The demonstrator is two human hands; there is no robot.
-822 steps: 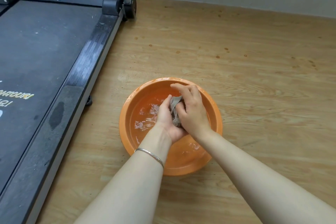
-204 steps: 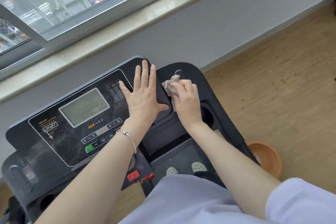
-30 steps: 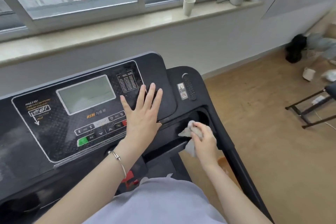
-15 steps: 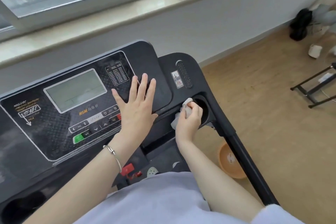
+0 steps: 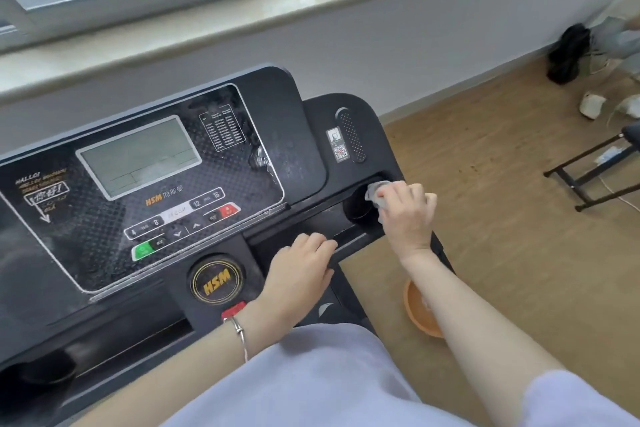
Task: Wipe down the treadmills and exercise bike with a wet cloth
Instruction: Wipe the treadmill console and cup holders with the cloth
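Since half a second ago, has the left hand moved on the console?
Yes. The left hand came down off the button panel toward the person, now beside the HSM badge.
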